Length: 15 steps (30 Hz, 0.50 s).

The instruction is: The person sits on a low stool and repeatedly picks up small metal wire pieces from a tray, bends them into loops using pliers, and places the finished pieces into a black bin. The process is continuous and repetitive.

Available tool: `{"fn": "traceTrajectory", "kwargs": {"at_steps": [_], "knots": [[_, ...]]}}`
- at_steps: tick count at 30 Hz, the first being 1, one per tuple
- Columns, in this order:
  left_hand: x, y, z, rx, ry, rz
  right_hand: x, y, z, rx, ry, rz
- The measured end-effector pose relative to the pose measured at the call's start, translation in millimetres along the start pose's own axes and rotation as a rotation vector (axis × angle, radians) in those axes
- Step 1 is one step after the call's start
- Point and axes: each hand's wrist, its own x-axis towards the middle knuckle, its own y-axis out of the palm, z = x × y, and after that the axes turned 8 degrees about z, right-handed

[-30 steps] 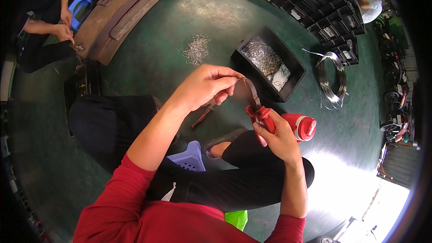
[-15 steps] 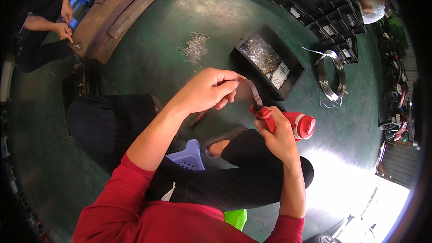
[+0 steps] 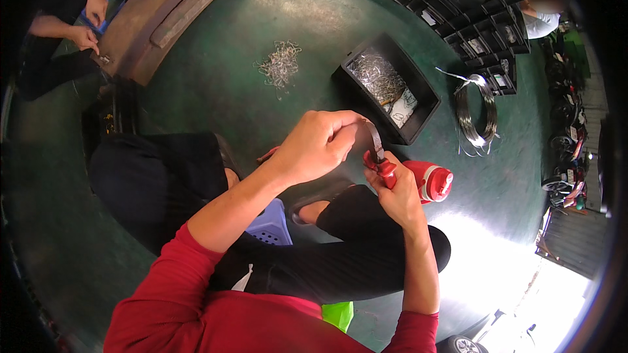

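My right hand [image 3: 400,196] is wrapped round the red handle of a hand tool [image 3: 386,171], whose curved grey metal end rises toward my other hand. The tool's exact kind is not clear. Beside the upper tip of that metal, my left hand [image 3: 318,146] is closed in a pinch; anything between its fingers is too small or hidden to make out. A red handle-like piece [image 3: 267,154] shows partly behind my left wrist. Past my hands, a black crate [image 3: 425,121] holds many thin bent metal wire pieces [image 3: 378,78]. A loose pile of similar pieces [image 3: 280,65] lies on the green floor.
A red bottle [image 3: 434,182] lies by my right hand. Coiled wire [image 3: 476,114] rests right of the crate, near stacked black bins [image 3: 487,46]. A lilac stool [image 3: 269,225] is beneath me. At the far left, another person's hands [image 3: 85,36] are over a brown bench [image 3: 170,23].
My left hand has moved slightly right and toward me, its knuckles turning upward. The right hand keeps its grip on the tool, nearly in place. The view has shifted a little.
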Motion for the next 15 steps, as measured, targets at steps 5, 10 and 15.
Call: {"fn": "traceTrajectory", "kwargs": {"at_steps": [5,10,15], "knots": [[-1.3,6.8,1.9,0.058,0.026,-0.097,6.4,6.3,-4.0,-0.051,-0.033,-0.078],[-1.7,11.9,3.5,0.059,0.037,-0.152,11.2,13.5,-10.5,-0.091,-0.089,-0.157],[-3.2,15.8,7.8,0.089,0.011,-0.175,12.2,18.5,-17.6,-0.105,-0.090,-0.202]]}}
